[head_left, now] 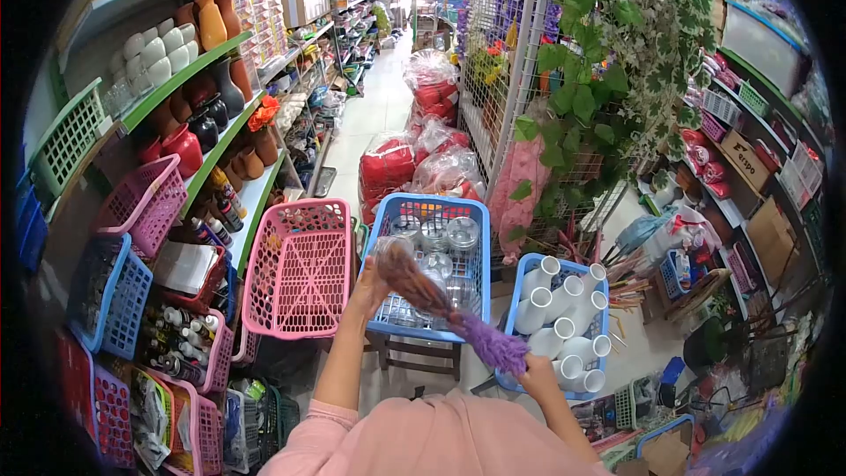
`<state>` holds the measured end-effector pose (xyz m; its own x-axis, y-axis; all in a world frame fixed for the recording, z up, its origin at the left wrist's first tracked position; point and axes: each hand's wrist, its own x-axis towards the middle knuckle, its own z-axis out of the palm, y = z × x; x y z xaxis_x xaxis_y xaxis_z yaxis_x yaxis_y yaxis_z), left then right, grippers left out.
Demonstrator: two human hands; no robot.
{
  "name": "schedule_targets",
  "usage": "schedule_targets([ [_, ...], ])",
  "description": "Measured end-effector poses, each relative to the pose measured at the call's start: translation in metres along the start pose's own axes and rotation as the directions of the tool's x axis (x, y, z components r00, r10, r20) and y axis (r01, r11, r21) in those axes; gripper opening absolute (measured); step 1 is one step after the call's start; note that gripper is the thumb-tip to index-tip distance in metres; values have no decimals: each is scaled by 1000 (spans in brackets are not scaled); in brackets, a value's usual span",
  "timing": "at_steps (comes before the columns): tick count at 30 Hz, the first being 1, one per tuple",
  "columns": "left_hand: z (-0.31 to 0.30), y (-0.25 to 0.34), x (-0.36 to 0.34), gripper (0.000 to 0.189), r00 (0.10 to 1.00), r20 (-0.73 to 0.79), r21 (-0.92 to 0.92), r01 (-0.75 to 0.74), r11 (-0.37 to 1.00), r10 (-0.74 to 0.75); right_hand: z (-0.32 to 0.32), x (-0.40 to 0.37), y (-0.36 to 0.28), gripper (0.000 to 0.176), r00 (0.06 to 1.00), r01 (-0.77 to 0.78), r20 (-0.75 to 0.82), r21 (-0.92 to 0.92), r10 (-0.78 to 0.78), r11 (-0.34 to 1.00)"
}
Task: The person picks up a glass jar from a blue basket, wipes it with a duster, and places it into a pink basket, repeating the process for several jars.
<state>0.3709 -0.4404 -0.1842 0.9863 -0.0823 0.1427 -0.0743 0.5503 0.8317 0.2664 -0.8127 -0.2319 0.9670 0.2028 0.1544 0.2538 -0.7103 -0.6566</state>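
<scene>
The duster (432,295) is long and fluffy. Its far end is brown and streaky, and the end by the person is bright purple, with soft, shaggy bits like yarn. It slants over the near edge of a blue basket (484,269), with the brown tip above the basket's left edge. The right hand (538,376) is closed tight around the purple end. The left hand (368,286) is up by the brown tip, near the basket's left edge; the duster hides its fingers, so I can't tell what they grip.

The blue basket is hard plastic, a box with holes, on a dark stool (419,358). Clear, shiny, round jars (463,234) sit inside, three along the far edge. A pink basket (308,208) has lots of little holes. Smooth white vases (536,310) with round, open mouths fill another blue basket (555,395).
</scene>
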Motion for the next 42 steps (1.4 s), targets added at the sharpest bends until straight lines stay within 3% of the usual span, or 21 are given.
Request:
schedule_targets([
  [1,-40,-19,9,88,996,43,-40,80,996,-78,-2,-1,6,25,1000,12,13,-2,-12,1000],
  [2,-40,-19,8,88,997,36,-41,75,996,-74,-9,1,8,25,1000,18,18,-2,-18,1000],
  [4,-32,-15,1,87,999,-39,24,-5,1000,5,-27,9,5,25,989,-147,-20,-102,146,984],
  [6,-29,-14,-7,83,996,-87,-26,29,999,-31,-29,18,2,26,984,-170,-72,-55,165,984],
  [8,-29,-17,-9,78,989,-137,80,69,994,-58,-22,23,1,27,965,-183,-107,374,239,909],
  [10,-31,-21,-9,70,983,-163,73,98,993,-85,-21,26,-4,27,986,-126,-71,274,151,953],
  [12,-29,-19,-7,69,980,-168,341,158,927,-105,-19,30,-2,27,998,-58,-27,178,64,982],
  [13,-30,-16,-10,64,970,-188,331,209,920,-153,-17,34,5,27,998,-61,-1,143,62,988],
  [14,-26,-13,-12,64,971,-187,332,207,920,-151,-17,37,6,28,998,-64,24,108,61,992],
  [16,-17,-8,-15,54,998,-54,362,43,931,-25,-21,41,4,28,997,-76,31,90,74,993],
  [17,-14,-6,-17,57,995,-98,401,69,913,-32,-24,42,1,28,995,-93,40,72,90,993],
  [20,-22,-9,-13,74,985,-135,395,156,905,-111,-29,39,-1,29,993,-54,107,99,43,994],
  [22,-24,-11,-11,76,985,-117,416,165,894,-127,-29,42,-2,29,995,-66,77,90,59,994],
  [24,-21,-12,-12,59,993,-89,378,107,920,-79,-30,43,-8,30,996,-78,52,81,74,994],
  [30,-20,-14,-5,71,975,-126,413,218,884,-182,-28,44,-6,33,994,-40,104,-6,40,999],
  [34,-7,-9,-8,55,989,-131,364,117,924,-74,-23,46,3,34,995,-80,60,79,76,994],
  [36,-11,-7,-5,72,971,-88,496,238,835,-224,-24,46,2,34,995,-59,84,71,53,996],
  [37,-12,-8,-7,84,969,-71,388,244,889,-235,-26,46,1,33,997,-60,57,74,56,995],
  [38,-14,-10,-7,84,969,-72,385,246,889,-237,-29,46,-2,32,998,-61,32,77,59,995],
  [40,-20,-17,-6,90,994,43,367,74,927,-96,-33,47,-4,32,991,-128,38,52,126,990],
  [42,-20,-19,-8,93,992,-9,300,121,946,-125,-33,49,-3,31,981,-189,40,31,188,981],
])
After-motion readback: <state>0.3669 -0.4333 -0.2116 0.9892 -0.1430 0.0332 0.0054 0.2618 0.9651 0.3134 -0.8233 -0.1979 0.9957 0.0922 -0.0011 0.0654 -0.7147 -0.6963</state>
